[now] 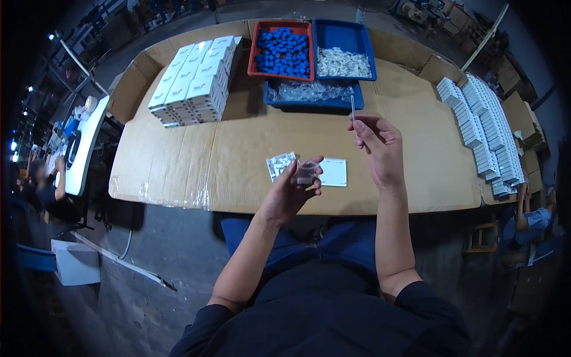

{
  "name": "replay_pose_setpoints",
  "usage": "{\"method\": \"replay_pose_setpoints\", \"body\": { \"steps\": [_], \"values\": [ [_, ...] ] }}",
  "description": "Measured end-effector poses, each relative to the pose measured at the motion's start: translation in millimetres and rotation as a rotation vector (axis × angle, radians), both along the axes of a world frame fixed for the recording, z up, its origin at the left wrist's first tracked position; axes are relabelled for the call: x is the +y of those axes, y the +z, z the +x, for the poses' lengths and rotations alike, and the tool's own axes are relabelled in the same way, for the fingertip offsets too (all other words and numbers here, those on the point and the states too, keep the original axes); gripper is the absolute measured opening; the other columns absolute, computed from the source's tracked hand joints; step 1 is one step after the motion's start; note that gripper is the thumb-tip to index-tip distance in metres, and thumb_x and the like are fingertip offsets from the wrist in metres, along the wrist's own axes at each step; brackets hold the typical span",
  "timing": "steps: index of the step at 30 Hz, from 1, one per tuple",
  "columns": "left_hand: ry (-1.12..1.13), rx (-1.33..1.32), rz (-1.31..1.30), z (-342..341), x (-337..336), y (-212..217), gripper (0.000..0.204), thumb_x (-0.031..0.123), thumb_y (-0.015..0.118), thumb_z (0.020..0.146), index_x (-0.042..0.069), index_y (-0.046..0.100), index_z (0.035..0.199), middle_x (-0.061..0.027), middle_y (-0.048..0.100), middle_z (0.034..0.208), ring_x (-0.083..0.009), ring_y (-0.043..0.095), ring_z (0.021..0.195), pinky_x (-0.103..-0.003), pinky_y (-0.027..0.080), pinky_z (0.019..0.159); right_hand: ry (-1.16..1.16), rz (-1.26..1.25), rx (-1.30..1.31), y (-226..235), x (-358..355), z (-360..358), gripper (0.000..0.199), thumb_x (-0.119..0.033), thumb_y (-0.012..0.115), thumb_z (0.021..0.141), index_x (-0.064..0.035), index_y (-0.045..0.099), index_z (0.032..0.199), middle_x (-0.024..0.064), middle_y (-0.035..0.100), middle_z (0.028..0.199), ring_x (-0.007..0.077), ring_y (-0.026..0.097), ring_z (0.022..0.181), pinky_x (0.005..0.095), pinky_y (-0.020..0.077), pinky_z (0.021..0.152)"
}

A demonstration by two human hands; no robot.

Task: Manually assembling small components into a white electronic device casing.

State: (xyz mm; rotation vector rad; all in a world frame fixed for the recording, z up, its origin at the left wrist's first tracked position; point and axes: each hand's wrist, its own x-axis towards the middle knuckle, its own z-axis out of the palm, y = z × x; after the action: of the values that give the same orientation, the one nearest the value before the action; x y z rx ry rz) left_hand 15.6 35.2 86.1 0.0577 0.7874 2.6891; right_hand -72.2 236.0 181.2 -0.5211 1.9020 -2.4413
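Fingers of left hand pinched round small clear plastic bag above cardboard-covered table — right hand gripping thin clear tube upright, just before blue tray, beside white card.

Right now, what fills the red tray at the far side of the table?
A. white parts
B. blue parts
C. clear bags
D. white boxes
B: the red tray is heaped with small blue parts; the white parts lie in the blue tray beside it.
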Motion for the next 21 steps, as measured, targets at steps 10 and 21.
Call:
{"method": "replay_pose_setpoints", "body": {
  "steps": [10, 21],
  "values": [
    [0.114, -0.055, -0.025, 23, 10, 19, 0.058, 0.052, 0.049, 0.108, 0.004, 0.059, 0.140, -0.0075, 0.070, 0.120, -0.0194, 0.065, 0.103, -0.037, 0.052, 0.093, 0.009, 0.190, 0.080, -16, 14, 43, 0.013, -0.004, 0.072, 0.097, 0.0007, 0.072, 0.108, -0.0004, 0.068, 0.094, 0.0030, 0.058, 0.082, 0.0192, 0.0464, 0.073],
    [0.023, -0.100, -0.162, 24, 23, 26, 0.059, 0.051, 0.052, 0.106, 0.005, 0.057, 0.143, -0.0088, 0.071, 0.121, -0.0213, 0.068, 0.106, -0.039, 0.053, 0.095, 0.014, 0.491, 0.307, -2, 33, 45, 0.009, 0.001, 0.071, 0.093, -0.0006, 0.072, 0.102, 0.0000, 0.067, 0.091, 0.0034, 0.051, 0.069, 0.0218, 0.0416, 0.063]
  ]
}}
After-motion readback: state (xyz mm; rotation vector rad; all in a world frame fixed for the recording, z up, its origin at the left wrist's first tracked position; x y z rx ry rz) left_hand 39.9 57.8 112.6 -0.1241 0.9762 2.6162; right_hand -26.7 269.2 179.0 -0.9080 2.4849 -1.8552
